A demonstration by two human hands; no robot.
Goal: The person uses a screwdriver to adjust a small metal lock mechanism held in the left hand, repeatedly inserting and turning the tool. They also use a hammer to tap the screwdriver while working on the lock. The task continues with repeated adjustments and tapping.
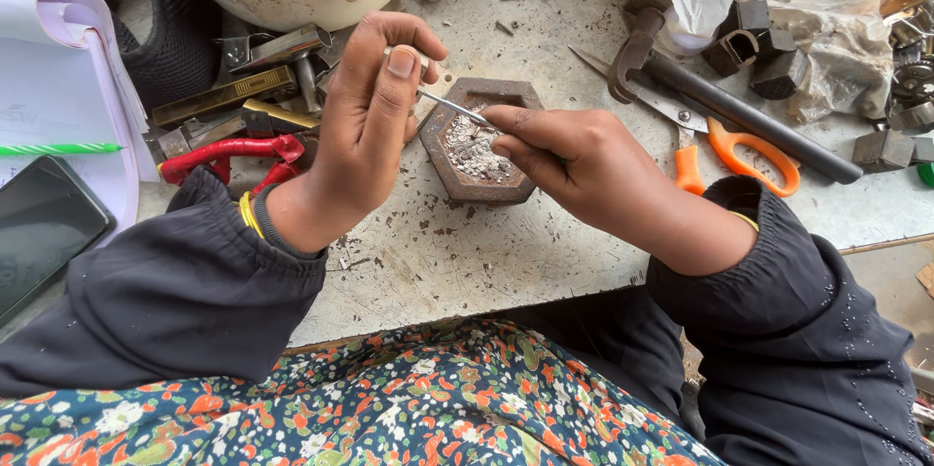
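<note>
Left hand [365, 121] pinching small pale cylindrical metal piece [420, 61] just above rusty octagonal metal dish [477, 140]. Right hand [574, 160] closed on thin metal pick [455, 110], tip at piece, over dish's grey filings. Risk: pick slipping into thumb; piece dropping toward orange-handled scissors [725, 145] right of dish.

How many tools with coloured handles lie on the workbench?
2. Red-handled pliers lie to the left of the left hand; orange-handled scissors lie beyond the right hand, beside a dark hammer. Others may be hidden in the clutter.
</note>
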